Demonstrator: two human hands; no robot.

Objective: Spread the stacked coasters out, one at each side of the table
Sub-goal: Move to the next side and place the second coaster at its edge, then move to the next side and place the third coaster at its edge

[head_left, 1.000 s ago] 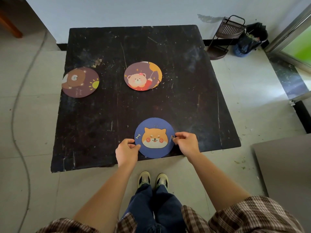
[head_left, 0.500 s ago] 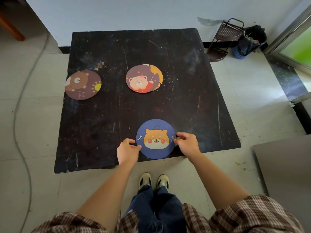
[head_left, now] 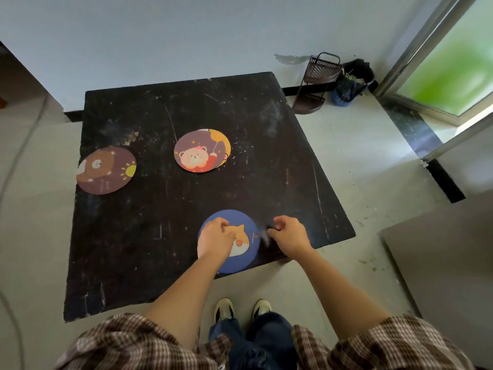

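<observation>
A blue coaster with a dog face (head_left: 241,259) lies at the near edge of the black table (head_left: 149,244) and overhangs it slightly. My left hand (head_left: 214,240) hovers over the coaster's left half with fingers curled, holding nothing. My right hand (head_left: 289,236) is just off the coaster's right rim, fingers loosely curled and blurred at the tips. In the table's middle a pink-bear coaster (head_left: 198,153) rests on an orange coaster (head_left: 223,141) that peeks out at its right. A brown-bear coaster (head_left: 106,170) lies at the left edge.
The table's far edge stands against a white wall. A dark wire rack (head_left: 317,84) and a black bin (head_left: 352,82) stand on the floor at the back right. A glass door frame (head_left: 416,49) is to the right. My shoes (head_left: 242,308) are below the near edge.
Both hands have let go of the blue coaster's edges. My left hand moved up over the coaster, my right hand lifted off to the right. The camera view tilted and shifted.
</observation>
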